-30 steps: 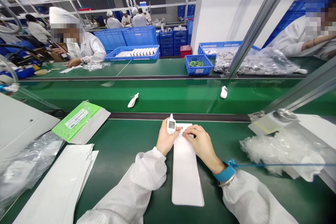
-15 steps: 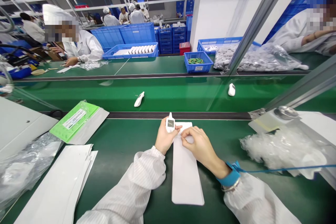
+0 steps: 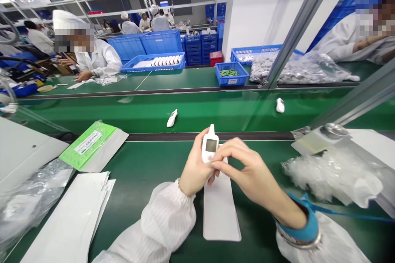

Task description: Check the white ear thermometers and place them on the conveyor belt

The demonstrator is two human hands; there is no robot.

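My left hand [image 3: 196,168] is wrapped round a white ear thermometer [image 3: 211,148], its tip pointing away from me and its small grey screen facing up. My right hand [image 3: 247,168] pinches thumb and forefinger together at the thermometer's lower front, just below the screen. Whatever lies between those fingertips is too small to make out. Beneath both hands, a long stack of white paper strips [image 3: 220,213] lies on the green bench, its far end partly covered by them. A blue wrist strap [image 3: 300,222] with a cord is round my right wrist.
Two more thermometers lie on the green conveyor belt [image 3: 197,111] ahead. To the left are a green labelled pack [image 3: 89,141], white sheets [image 3: 68,213] and clear plastic bags [image 3: 33,197]. Crumpled clear plastic [image 3: 333,172] and a metal post [image 3: 296,28] are at right. Co-workers sit across the belt.
My right hand has moved from the white strips to the thermometer's front. My left hand has brought the thermometer slightly right and closer. The thermometers on the belt have shifted right.
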